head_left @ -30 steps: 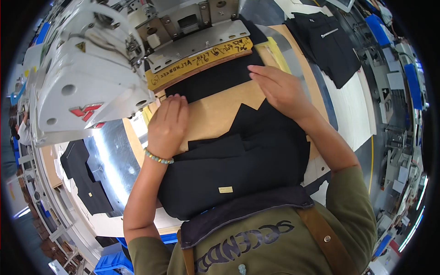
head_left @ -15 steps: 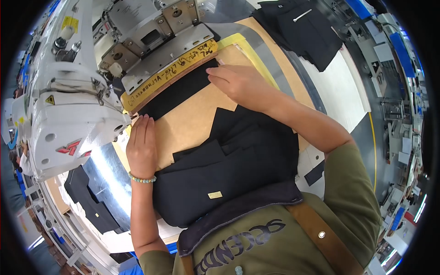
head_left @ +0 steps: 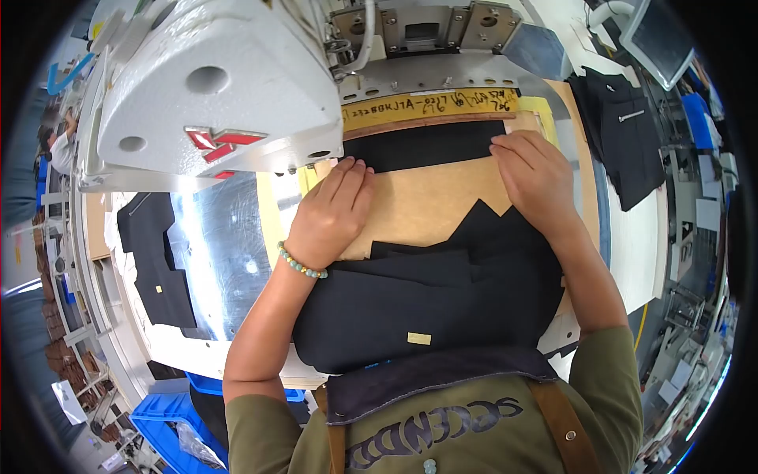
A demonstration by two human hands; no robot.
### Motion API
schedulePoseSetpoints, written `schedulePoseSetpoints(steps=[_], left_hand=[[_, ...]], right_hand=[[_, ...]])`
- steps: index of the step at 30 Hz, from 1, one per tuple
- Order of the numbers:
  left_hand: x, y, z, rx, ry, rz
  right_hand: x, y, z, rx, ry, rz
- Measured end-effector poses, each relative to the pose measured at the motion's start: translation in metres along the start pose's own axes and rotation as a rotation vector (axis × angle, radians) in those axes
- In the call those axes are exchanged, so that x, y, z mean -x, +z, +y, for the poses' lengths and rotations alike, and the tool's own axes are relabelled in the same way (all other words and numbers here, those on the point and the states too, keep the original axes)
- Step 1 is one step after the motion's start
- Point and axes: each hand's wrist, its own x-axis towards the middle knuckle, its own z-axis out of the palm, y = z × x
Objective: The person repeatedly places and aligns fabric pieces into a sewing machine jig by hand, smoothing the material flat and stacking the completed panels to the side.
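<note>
Over the tan board (head_left: 434, 191), a path opens between the left hand (head_left: 332, 205) and the right hand (head_left: 537, 178). Ahead of these 2, the yellow bar (head_left: 426, 109) blocks forward reach; the white machine head (head_left: 260, 99) crowds the left hand's outer front; bunched black fabric (head_left: 442, 296) lies behind.

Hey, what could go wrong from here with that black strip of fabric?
The flat black fabric strip might skew or crease, as the left hand and right hand are only at its ends. Either hand could get pinched if the yellow bar with black handwriting moves. The loose black fabric pile between the forearms might get dragged.
</note>
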Motion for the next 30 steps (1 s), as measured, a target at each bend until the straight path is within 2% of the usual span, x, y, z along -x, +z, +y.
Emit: schedulePoseSetpoints(steps=[8,30], left_hand=[[0.0029,-0.0028,0.0030,0.018,-0.010,-0.019],[0.0018,0.0005,0.0027,0.016,-0.050,0.016]], right_hand=[[0.0005,-0.0030,-0.0001,-0.037,0.007,-0.065],[0.0028,-0.0003,-0.0007,-0.001,0.002,-0.061]])
